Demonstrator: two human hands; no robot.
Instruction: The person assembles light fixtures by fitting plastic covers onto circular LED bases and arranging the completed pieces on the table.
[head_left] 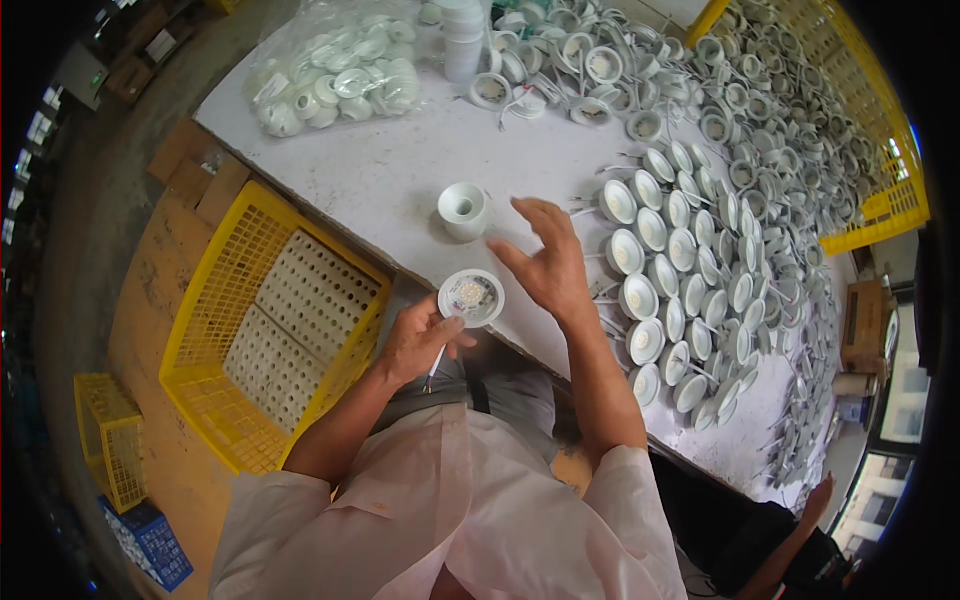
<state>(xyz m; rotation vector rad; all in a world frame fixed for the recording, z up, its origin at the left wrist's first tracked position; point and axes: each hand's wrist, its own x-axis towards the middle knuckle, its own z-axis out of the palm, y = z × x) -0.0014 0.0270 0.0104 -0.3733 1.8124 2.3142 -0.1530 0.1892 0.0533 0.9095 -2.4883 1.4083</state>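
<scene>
Pale shirt [430, 510], six o'clock. My left hand [412, 342]: fingers gripping round lamp [472, 298], centre. My right hand [552, 265]: fingers spread open, two o'clock of lamp. White cup [463, 213] on desk [350, 180], twelve o'clock.

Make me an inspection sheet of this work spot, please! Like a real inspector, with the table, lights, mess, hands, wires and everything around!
Surface: white tabletop, with some dark marks.
Things at hand: round white LED downlight, held; white bowl-shaped part with a central hole, on the tabletop.
Clutter: clear plastic bag of white round parts; tilted downlights in rows; jumbled heap of downlights.
Hands: left hand grips the held downlight's rim; right hand is open, empty.
Cables: short white wire hangs below the held downlight; more wires stick out from the rows.
Surroundings: large yellow crate with perforated white panels; blue crate; another person's arm.
</scene>
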